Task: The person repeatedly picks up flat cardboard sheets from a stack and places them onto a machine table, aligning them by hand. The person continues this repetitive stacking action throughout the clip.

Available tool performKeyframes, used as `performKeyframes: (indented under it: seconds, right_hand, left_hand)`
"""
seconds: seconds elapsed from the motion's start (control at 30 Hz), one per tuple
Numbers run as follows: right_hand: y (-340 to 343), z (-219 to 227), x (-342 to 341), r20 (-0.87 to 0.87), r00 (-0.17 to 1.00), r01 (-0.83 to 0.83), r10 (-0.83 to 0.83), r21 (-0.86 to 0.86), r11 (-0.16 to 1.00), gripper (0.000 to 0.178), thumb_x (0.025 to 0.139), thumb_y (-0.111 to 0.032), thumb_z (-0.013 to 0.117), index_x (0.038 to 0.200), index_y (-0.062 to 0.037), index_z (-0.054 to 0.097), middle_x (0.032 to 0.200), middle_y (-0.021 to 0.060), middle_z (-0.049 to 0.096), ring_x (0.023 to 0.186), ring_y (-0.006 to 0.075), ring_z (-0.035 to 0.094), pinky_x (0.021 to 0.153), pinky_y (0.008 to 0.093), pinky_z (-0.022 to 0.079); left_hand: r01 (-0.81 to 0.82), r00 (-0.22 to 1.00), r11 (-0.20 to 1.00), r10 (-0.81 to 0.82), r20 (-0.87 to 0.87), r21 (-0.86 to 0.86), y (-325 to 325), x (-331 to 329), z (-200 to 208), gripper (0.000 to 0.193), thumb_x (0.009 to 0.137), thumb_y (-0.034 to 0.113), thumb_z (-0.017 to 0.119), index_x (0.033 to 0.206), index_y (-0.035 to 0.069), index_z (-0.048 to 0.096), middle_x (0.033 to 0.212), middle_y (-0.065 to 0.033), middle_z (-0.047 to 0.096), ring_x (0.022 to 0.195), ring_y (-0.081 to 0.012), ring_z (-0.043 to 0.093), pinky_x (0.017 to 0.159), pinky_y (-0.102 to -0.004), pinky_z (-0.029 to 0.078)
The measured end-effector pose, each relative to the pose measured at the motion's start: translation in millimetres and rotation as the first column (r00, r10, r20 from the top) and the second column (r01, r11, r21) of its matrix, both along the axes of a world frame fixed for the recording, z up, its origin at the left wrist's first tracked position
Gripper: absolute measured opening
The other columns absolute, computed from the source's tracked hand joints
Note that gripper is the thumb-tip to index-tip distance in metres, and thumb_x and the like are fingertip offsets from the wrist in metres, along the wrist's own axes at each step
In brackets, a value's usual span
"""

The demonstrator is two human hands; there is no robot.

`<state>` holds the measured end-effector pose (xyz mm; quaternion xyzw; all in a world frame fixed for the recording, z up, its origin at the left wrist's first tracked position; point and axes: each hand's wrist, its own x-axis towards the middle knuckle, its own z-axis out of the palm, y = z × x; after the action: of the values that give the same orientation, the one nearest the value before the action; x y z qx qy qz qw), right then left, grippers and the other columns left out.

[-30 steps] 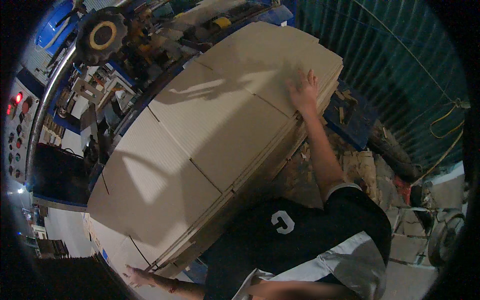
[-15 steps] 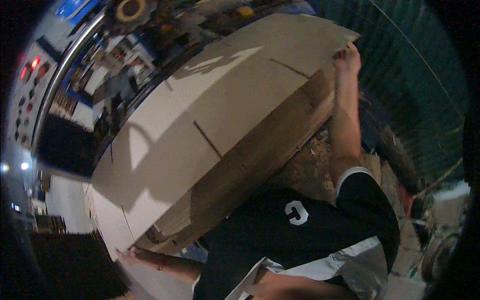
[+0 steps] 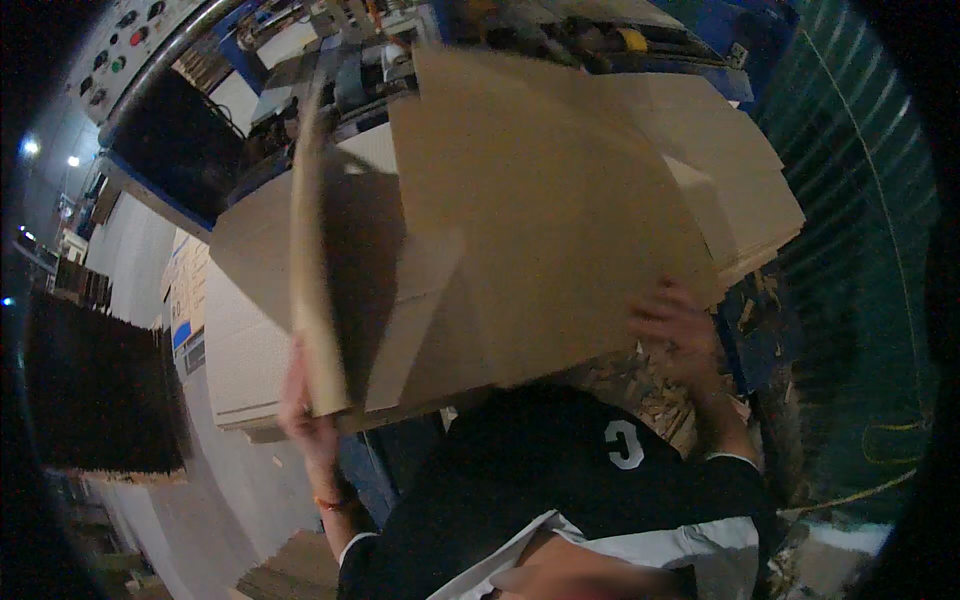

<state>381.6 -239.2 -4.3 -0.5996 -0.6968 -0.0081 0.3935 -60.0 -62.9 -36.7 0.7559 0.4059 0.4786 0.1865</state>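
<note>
A large brown cardboard sheet [image 3: 560,200] lies across a pile of flat cardboard sheets [image 3: 250,350], and its left panel [image 3: 310,240] stands folded up on edge, smeared by motion. My left hand [image 3: 308,415] is closed around the near end of that raised panel. Over the near right part of the sheet is my right hand [image 3: 678,325], its fingers apart and blurred. Whether it touches the cardboard is hard to tell.
Machinery with a blue frame [image 3: 590,45] stands just beyond the pile. At the far left are a control panel [image 3: 120,55] and a metal rail [image 3: 175,65]. A green corrugated wall [image 3: 850,250] rises on the right. Cardboard scraps [image 3: 650,400] lie below the pile.
The large sheet has swung down over the pile, and its left panel is now folded up. My right hand has come off the far right corner, back toward me. My left hand has moved rightward.
</note>
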Motion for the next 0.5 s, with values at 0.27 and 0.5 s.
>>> performKeyframes:
  seconds: [0.27, 0.5]
  right_hand:
    - [31, -14, 12, 0.254, 0.93, -0.197, 0.266, -0.269, 0.943, 0.036, 0.074, -0.009, 0.063, 0.109, -0.0185, 0.063, 0.123, 0.0032, 0.055, 0.112, 0.0257, 0.049, 0.104, 0.0475, 0.029]
    - [85, -25, 75, 0.304, 0.924, -0.115, 0.232, -0.358, 0.927, 0.044, 0.076, -0.021, 0.064, 0.119, -0.0135, 0.057, 0.134, 0.0076, 0.045, 0.126, 0.0289, 0.036, 0.106, 0.0432, 0.027]
  left_hand:
    - [0.25, 0.663, 0.964, -0.237, -0.711, -0.089, 6, 57, 44, 0.051, 0.072, 0.008, 0.055, 0.122, 0.018, 0.056, 0.135, -0.0085, 0.045, 0.125, -0.0342, 0.039, 0.107, -0.0445, 0.027]
    - [0.286, 0.667, 0.958, -0.193, -0.719, 0.008, 53, 77, 42, 0.047, 0.079, 0.014, 0.048, 0.127, 0.016, 0.051, 0.135, -0.0107, 0.044, 0.125, -0.0344, 0.039, 0.106, -0.0449, 0.028]
